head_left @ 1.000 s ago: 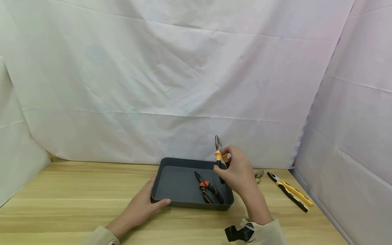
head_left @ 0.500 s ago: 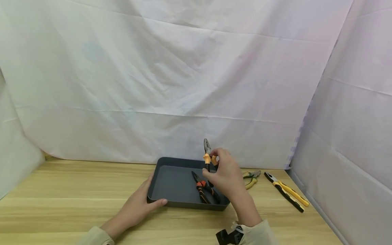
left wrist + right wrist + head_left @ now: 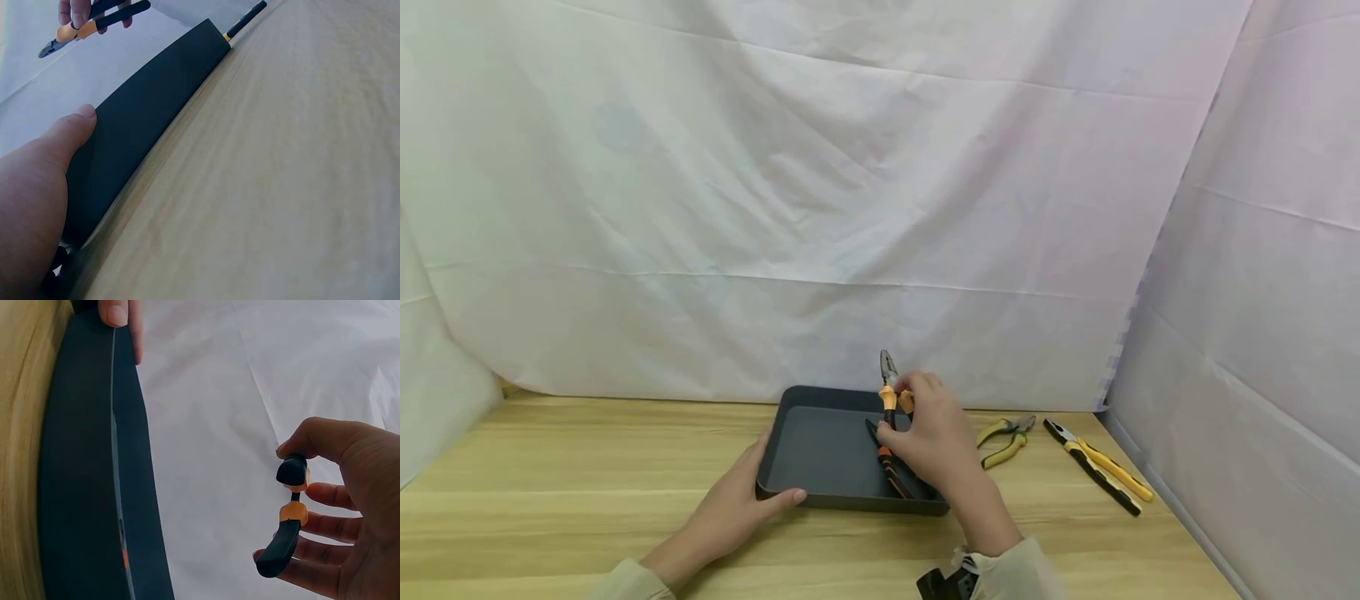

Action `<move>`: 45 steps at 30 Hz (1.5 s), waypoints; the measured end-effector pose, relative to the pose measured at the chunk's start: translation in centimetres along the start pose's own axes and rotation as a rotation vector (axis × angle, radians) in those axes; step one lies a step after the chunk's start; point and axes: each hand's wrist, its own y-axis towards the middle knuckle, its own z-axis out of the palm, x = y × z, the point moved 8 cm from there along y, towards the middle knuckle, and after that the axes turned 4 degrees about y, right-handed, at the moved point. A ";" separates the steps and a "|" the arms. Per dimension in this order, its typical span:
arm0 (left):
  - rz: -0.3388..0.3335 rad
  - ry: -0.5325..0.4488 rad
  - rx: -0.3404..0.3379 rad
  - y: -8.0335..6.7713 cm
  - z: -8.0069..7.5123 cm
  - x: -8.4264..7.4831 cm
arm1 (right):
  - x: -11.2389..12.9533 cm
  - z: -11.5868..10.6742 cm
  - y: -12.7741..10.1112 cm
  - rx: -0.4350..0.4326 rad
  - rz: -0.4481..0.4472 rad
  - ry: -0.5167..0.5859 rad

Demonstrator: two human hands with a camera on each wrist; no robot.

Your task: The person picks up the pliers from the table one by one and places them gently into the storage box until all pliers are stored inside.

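My left hand [image 3: 730,504] grips the near left corner of a dark grey tray [image 3: 820,454], its thumb on the front wall. Above the tray's right part, my right hand [image 3: 936,437] holds combination pliers [image 3: 888,398] with orange-and-black handles between thumb and fingers, metal nose pointing up. In the right wrist view the pliers' handles [image 3: 281,547] stand spread, away from the tray wall [image 3: 78,462]. Long-nose pliers [image 3: 891,477] with red-and-black handles lie in the tray, partly hidden by my right hand.
On the wooden table [image 3: 625,467], right of the tray, lie green-and-yellow pliers [image 3: 1017,437] with handles spread. Farther right are yellow-and-black pliers [image 3: 1097,467], near the table's right edge. White cloth [image 3: 820,208] hangs behind and at both sides.
My right hand has carried the combination pliers left and slightly down over the tray, uncovering the green-and-yellow pliers. The left hand keeps its hold on the tray. The head view has shifted slightly.
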 end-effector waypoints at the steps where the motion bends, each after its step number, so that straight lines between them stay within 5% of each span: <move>1: -0.003 -0.002 0.004 0.0 0.0 0.0 | 0.1 0.1 0.0 0.003 -0.003 -0.005; 45: -0.020 -0.024 0.025 0.0 -0.1 0.0 | -0.1 6.0 -1.0 0.122 -0.036 -0.091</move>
